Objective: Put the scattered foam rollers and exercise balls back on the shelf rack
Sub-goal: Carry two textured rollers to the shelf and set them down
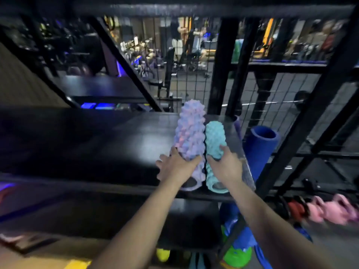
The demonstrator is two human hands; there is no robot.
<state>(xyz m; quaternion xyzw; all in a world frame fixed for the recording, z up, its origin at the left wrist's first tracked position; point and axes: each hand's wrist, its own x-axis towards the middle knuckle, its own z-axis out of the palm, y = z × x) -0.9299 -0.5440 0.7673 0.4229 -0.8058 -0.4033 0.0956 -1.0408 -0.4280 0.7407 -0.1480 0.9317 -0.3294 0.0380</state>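
Note:
Two knobbly foam rollers lie side by side on the black shelf board (108, 144) of the rack, pointing away from me. The pink-and-lilac roller (189, 133) is on the left, the shorter teal roller (214, 138) touches it on the right. My left hand (175, 167) grips the near part of the lilac roller. My right hand (225, 165) grips the near part of the teal roller. Both rollers' hollow ends face me at the shelf's front edge.
A smooth dark-blue roller (261, 146) stands just right of the shelf behind the wire mesh. Black rack posts (223, 65) and diagonal braces frame the shelf. Pink kettlebells (330, 210) sit low at the right. Green and blue items (237, 253) lie below.

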